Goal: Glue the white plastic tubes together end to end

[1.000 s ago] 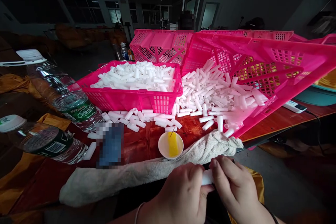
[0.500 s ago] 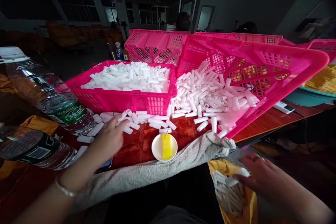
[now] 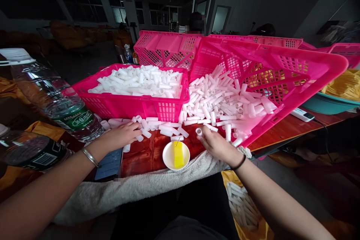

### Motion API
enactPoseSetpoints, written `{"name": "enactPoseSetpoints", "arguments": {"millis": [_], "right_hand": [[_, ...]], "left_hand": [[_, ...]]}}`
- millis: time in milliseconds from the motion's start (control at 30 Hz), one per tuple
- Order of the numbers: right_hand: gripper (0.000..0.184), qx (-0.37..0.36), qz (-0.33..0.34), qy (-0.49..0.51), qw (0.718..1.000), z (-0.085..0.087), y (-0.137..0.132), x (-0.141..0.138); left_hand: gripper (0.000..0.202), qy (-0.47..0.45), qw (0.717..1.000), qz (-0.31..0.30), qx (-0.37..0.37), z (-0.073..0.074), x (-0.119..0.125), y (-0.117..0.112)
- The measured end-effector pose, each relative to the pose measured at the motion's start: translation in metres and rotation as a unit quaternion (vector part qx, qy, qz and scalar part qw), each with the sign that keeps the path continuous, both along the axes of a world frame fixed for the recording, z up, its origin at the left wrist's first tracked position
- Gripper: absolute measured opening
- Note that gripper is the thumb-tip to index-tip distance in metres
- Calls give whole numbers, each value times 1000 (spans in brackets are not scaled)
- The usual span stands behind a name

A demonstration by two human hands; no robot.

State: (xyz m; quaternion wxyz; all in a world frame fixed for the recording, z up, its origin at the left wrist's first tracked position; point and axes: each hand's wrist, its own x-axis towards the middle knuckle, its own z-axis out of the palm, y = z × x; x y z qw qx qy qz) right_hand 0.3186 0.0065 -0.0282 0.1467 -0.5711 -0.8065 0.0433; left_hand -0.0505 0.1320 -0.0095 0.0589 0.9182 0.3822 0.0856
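My left hand [image 3: 122, 135] lies over loose white plastic tubes [image 3: 144, 124] in front of the full pink basket [image 3: 132, 107]. Its fingers are stretched out and touch the tubes, with one tube [image 3: 126, 148] beneath the palm. Over the table right of centre, my right hand [image 3: 218, 144] is closed on a short white tube [image 3: 198, 132], whose open end faces left. Between the hands stands a small white dish [image 3: 167, 157] holding a yellow block [image 3: 178, 155] with a thin needle-like piece stuck in its top.
A tilted pink basket [image 3: 298, 82] spills a heap of tubes [image 3: 219, 99] onto the red table [image 3: 140, 159]. Large water bottles [image 3: 81, 120] and a phone [image 3: 108, 165] are at left. A grey towel [image 3: 157, 180] covers the front edge; below right, a yellow sack [image 3: 264, 228] holds tubes.
My right hand has moved from above the yellow sack up and left to the table, and now holds a tube there. My left hand has shifted slightly among the tubes.
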Motion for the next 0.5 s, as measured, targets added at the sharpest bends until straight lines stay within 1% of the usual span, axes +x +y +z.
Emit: {"name": "enactPoseSetpoints", "arguments": {"millis": [67, 100, 133, 200, 233, 267, 300, 333, 367, 433, 467, 500], "right_hand": [[34, 0, 61, 124, 990, -4, -17, -13], [38, -3, 84, 172, 982, -7, -24, -18], [42, -9, 99, 202, 974, -10, -29, -23], [47, -17, 105, 244, 964, -18, -36, -31], [48, -15, 99, 264, 959, -23, -38, -35], [47, -8, 90, 283, 955, -27, -39, -38], [45, 3, 82, 298, 951, -32, -39, -40], [42, 16, 78, 308, 948, -36, -39, -42], [37, 27, 81, 314, 946, -39, -39, -44], [29, 39, 102, 319, 942, -43, -38, -46], [26, 40, 112, 324, 939, -43, -38, -46], [25, 33, 119, 332, 935, -43, -38, -46]], "left_hand": [[11, -29, 999, -8, -13, 0, 6, -9], [10, -46, 999, -1, -21, -1, 10, -17], [12, -81, 996, 24, -26, -3, 15, -26], [23, -165, 982, 74, -58, -10, 25, -49], [30, -195, 973, 85, -90, -14, 29, -62], [36, -198, 968, 82, -129, -17, 33, -75], [40, -172, 969, 75, -163, -20, 36, -87], [42, -124, 973, 71, -180, -22, 39, -97], [42, -66, 979, 79, -178, -24, 41, -106], [36, 20, 983, 125, -131, -26, 44, -119], [34, 33, 983, 151, -100, -26, 46, -123], [31, 22, 983, 165, -77, -27, 49, -125]]}}
